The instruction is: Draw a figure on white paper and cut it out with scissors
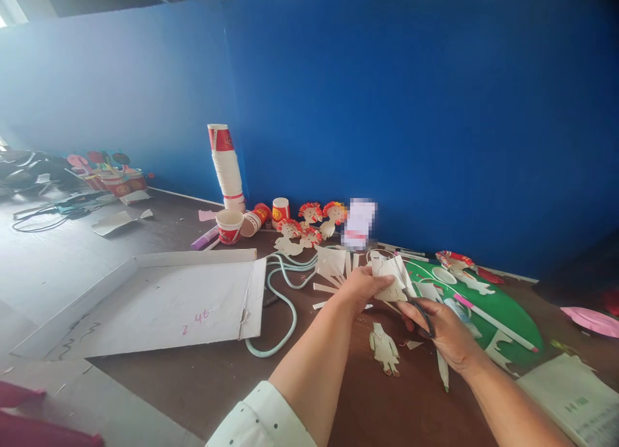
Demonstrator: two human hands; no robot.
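Note:
My left hand (363, 288) pinches a piece of white paper (385, 273) with a drawn outline on it, held just above the table. In my right hand (442, 327) are scissors (422, 317), their dark handle loops around my fingers. The blades lie at the lower right edge of the paper, partly hidden by it, so their opening does not show. Below my hands a cut-out paper figure (385, 349) lies flat on the brown table. Paper strips (333, 286) and a cut sheet (331, 262) are behind my left hand.
A white box lid (193, 298) and pale green cord (290, 331) lie left. Farther back are stacked paper cups (227, 169), loose cups (229, 226) and figures with red fringed heads (309, 213). At right lie green card (517, 305) and a pink-tipped marker (498, 324); a blue partition (411, 111) stands behind.

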